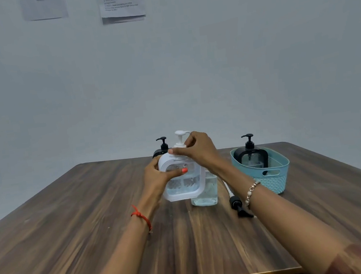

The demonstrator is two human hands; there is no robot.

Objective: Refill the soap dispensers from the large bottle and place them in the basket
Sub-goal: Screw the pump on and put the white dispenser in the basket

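While one black dispenser (253, 156) already stands upright in the basket (274, 182), the job looks about midway; the white dispenser (181, 184) is held above the table (73, 228), just in front of the large bottle (206, 193), and is not yet in the basket. The left hand (156, 178) grips its body, fingers curled round the side and thumb laid across the clear window; the right hand (200, 150) pinches the collar under the white pump (181, 134), seemingly screwing it on or off (which way cannot be told). Clear liquid fills roughly the lower half of the white dispenser; the large bottle stands open and holds clear liquid too, its level hard to read; a black pump (239, 206), probably the bottle's, lies on the table beside the right forearm. A second black dispenser (163, 149) stands behind the hands, mostly hidden, its contents unseen; it appears left to do.
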